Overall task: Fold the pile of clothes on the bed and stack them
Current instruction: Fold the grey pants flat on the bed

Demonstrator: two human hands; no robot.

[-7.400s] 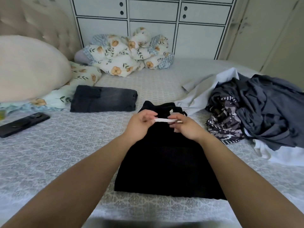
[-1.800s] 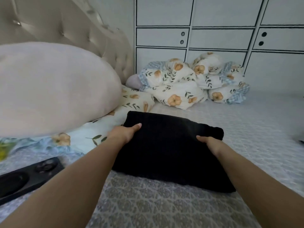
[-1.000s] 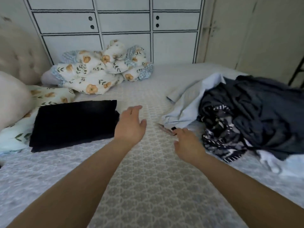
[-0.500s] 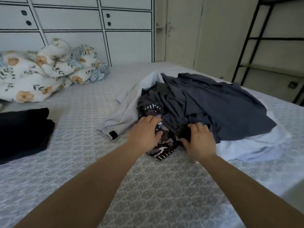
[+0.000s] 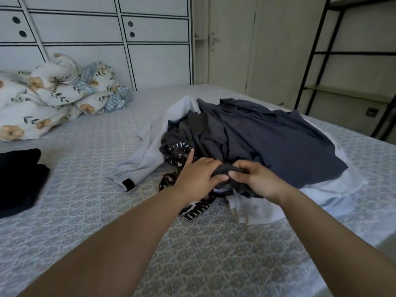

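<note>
At the far left edge of the frame a folded black garment (image 5: 18, 179) lies flat on the bed (image 5: 85, 163). Above it, in the upper left, a floral quilt (image 5: 53, 97) is bunched against the white cupboard doors (image 5: 150, 39).

Toward the centre, a pale grey shirt (image 5: 150, 146) trails one sleeve across the bed, its dark cuff tab lying nearest the camera. Just beside it a black-and-white patterned garment (image 5: 177, 152) pokes out from under the pile of clothes (image 5: 257, 142), which fills the centre right of the frame and is topped by a large dark blue-grey garment.

The left hand (image 5: 197, 179) lies on the patterned garment, index finger stretched forward, thumb pressing a bunched fold of dark grey fabric (image 5: 225, 168). The right hand (image 5: 257, 181) meets it, touching; its grip is closed, fingers and thumb curled round the same dark fold at the near edge of the pile. White cloth (image 5: 257, 209) lies beneath both hands.

At the upper right stands a black metal shelf frame (image 5: 317, 56).
</note>
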